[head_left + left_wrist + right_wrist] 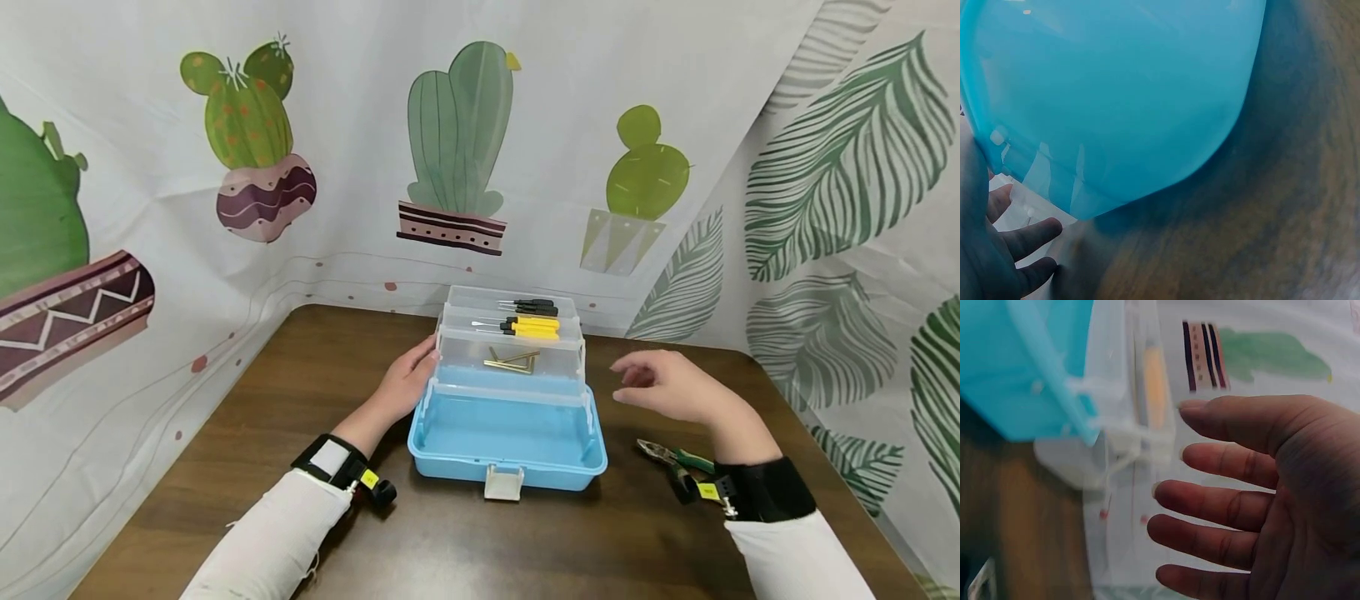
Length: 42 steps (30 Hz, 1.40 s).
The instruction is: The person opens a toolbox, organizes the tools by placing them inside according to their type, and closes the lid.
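A blue toolbox [450, 467] stands unfolded on the table, its clear stepped trays [461, 350] raised at the back. Black-handled screwdrivers [540, 308] lie in the top tray, yellow-handled screwdrivers [536, 328] below them, and brass-coloured hex keys [513, 364] in the lowest tray. My left hand [405, 379] touches the left side of the trays; in the left wrist view its fingers [1032, 240] stretch out behind the box. To the right of the trays, my right hand [671, 383] hovers with nothing in it, fingers loosely bent and apart.
Pliers [656, 451] with green and dark handles lie on the brown table [465, 550] right of the box, partly under my right wrist. A white latch [503, 483] hangs at the box's front. A printed cloth [352, 125] hangs behind the table.
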{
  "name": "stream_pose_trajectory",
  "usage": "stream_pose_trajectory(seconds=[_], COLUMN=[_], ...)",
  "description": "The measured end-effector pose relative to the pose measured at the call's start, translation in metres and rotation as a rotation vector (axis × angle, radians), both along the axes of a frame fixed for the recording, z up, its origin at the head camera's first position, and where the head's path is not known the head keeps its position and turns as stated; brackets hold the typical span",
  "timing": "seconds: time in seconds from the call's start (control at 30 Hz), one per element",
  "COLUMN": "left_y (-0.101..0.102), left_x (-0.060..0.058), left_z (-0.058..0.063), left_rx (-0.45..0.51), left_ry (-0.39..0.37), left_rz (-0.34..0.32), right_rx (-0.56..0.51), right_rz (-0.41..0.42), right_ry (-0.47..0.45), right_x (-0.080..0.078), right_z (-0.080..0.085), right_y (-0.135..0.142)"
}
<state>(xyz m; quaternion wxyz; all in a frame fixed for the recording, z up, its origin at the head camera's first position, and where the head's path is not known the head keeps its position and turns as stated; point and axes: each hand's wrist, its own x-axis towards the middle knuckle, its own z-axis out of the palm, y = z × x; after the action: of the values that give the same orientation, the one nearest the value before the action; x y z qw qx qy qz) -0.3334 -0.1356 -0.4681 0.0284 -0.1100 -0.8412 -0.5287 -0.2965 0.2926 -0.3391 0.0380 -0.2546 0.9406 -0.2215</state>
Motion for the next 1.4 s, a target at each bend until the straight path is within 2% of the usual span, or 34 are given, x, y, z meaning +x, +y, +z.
stream_pose_trajectory(seconds=[0.27, 0.47, 0.6, 0.73, 0.87, 1.0, 1.4], left_y=[0.002, 0.002, 0.003, 0.004, 0.004, 0.003, -0.002], left_x=[0.0, 0.001, 0.002, 0.004, 0.004, 0.002, 0.0], left_z=[0.0, 0.002, 0.005, 0.006, 0.004, 0.004, -0.001], left_rx=[0.022, 0.025, 0.008, 0.009, 0.007, 0.007, 0.013], left_ry=[-0.012, -0.011, -0.014, -0.027, -0.028, -0.018, 0.021], left_rz=[-0.013, -0.021, -0.012, -0.009, -0.012, -0.012, -0.001], right_rx=[0.051, 0.038, 0.074, 0.137, 0.165, 0.164, 0.179], right_rz=[-0.081, -0.145, -0.179, -0.225, -0.255, -0.255, -0.237], right_ry=[-0.109, -0.204, -0.211, -0.203, -0.258, -0.29, -0.255], right_x=[0.01, 0.019, 0.021, 0.022, 0.022, 0.022, 0.02], right_z=[-0.032, -0.049, -0.059, -0.066, -0.073, -0.079, -0.085], right_y=[0.036, 0.054, 0.062, 0.071, 0.078, 0.081, 0.084])
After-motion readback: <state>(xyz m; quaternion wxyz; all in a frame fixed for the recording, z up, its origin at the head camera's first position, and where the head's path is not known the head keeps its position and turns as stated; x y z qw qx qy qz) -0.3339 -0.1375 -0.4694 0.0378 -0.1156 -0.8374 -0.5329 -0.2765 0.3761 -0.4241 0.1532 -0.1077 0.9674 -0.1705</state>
